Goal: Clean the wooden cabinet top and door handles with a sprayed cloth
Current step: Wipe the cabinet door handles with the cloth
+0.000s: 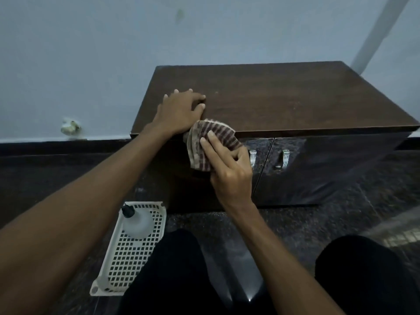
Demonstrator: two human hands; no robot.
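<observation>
The dark wooden cabinet top [284, 96] fills the middle of the view, with two glossy dark doors below it. Each door carries a metal handle: the left handle [252, 157] sits just right of my right hand, the right handle [284, 158] further right. My left hand [179, 110] rests on the top's front left part, fingers bent. My right hand [227, 169] holds a folded striped cloth [211, 142] against the front edge and the upper left door, index finger laid along the cloth.
A white perforated plastic tray [134, 253] lies on the dark stone floor at the cabinet's left, with a clear spray bottle [136, 221] standing in it. A grey wall [91, 53] rises behind. My knees in dark trousers [179, 269] are at the bottom.
</observation>
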